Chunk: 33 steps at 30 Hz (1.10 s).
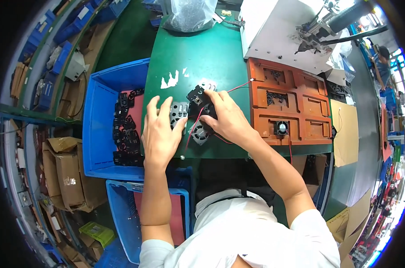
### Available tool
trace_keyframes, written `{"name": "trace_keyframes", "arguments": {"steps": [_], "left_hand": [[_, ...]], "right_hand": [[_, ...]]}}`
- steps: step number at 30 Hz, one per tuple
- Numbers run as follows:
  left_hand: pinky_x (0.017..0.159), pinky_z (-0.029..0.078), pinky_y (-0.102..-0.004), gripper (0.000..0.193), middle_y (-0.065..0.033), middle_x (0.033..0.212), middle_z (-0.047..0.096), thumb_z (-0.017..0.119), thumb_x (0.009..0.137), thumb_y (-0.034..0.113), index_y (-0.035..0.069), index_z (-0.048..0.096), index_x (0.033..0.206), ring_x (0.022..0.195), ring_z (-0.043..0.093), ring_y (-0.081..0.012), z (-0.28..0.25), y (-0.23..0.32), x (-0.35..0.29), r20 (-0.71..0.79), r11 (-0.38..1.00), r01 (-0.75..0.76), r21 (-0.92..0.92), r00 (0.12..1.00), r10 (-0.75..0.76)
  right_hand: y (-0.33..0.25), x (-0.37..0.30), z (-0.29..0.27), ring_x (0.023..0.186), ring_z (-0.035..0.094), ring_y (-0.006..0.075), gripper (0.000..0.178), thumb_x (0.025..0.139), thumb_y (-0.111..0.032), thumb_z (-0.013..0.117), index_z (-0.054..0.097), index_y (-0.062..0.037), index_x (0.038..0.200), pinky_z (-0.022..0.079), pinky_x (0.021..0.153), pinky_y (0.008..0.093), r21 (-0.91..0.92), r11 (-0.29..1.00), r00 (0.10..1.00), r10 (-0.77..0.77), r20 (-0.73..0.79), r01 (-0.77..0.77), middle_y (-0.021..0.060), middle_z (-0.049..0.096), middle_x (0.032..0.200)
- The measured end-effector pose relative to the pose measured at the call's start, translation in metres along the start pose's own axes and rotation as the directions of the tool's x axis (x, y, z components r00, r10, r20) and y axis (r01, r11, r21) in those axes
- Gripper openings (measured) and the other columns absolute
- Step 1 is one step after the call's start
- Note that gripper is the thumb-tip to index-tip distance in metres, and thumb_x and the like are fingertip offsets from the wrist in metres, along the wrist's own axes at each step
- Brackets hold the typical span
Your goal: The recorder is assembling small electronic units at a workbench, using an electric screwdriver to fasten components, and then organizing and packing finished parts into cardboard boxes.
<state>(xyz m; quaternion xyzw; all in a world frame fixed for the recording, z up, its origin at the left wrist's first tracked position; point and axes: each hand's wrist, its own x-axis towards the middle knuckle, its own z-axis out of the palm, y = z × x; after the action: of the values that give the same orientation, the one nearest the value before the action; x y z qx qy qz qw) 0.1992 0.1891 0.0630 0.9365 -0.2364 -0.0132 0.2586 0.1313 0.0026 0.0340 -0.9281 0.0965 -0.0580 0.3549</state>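
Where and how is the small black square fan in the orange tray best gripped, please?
Probably pinch the black fan by opposite frame edges, from above: it lies face-up in the open orange tray, its red wire trailing over the near rim.

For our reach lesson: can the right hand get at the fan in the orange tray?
Probably yes: the fan lies uncovered nearby, though the right hand is on a black part.

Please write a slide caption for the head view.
Left hand touching a grey plate, right hand touching a black part, at a green table with an orange tray.
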Motion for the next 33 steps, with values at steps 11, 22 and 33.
{"name": "trace_keyframes", "arguments": {"steps": [11,22,33], "left_hand": [[0.098,0.049,-0.0416,0.064,-0.0202,0.127,0.061,0.076,0.079,0.027,-0.001,0.056,0.133,0.114,0.062,-0.0349,0.021,-0.012,0.012,0.057,0.995,0.066,0.070,0.996,-0.070],[0.080,0.053,-0.0267,0.033,-0.0065,0.114,0.066,0.053,0.099,0.017,0.001,0.059,0.127,0.098,0.065,-0.0133,0.034,-0.054,0.009,0.122,0.038,0.143,-0.989,0.935,-0.333],[0.095,0.045,-0.0252,0.034,-0.0084,0.120,0.066,0.053,0.101,0.011,-0.005,0.058,0.131,0.108,0.059,-0.0123,0.049,-0.048,0.040,-0.026,0.471,0.224,-0.853,0.884,-0.467]], "right_hand": [[0.019,0.008,-0.049,0.104,0.061,0.0160,0.049,0.088,-0.015,0.071,0.053,-0.0005,0.131,0.048,0.096,0.0329,0.452,0.881,0.983,-0.069,-0.169,0.139,0.0087,0.063,0.114],[-0.034,0.084,0.001,0.100,0.064,0.0260,0.043,0.090,-0.021,0.061,0.055,0.0019,0.127,0.053,0.086,0.0368,0.575,0.800,0.952,-0.016,0.307,-0.172,0.0177,0.063,0.113],[-0.040,0.086,0.034,0.084,0.065,0.0459,0.029,0.086,-0.023,0.063,0.065,0.0057,0.086,0.052,0.077,0.0496,0.320,0.935,0.968,-0.205,0.145,0.150,0.0303,0.064,0.080]]}}
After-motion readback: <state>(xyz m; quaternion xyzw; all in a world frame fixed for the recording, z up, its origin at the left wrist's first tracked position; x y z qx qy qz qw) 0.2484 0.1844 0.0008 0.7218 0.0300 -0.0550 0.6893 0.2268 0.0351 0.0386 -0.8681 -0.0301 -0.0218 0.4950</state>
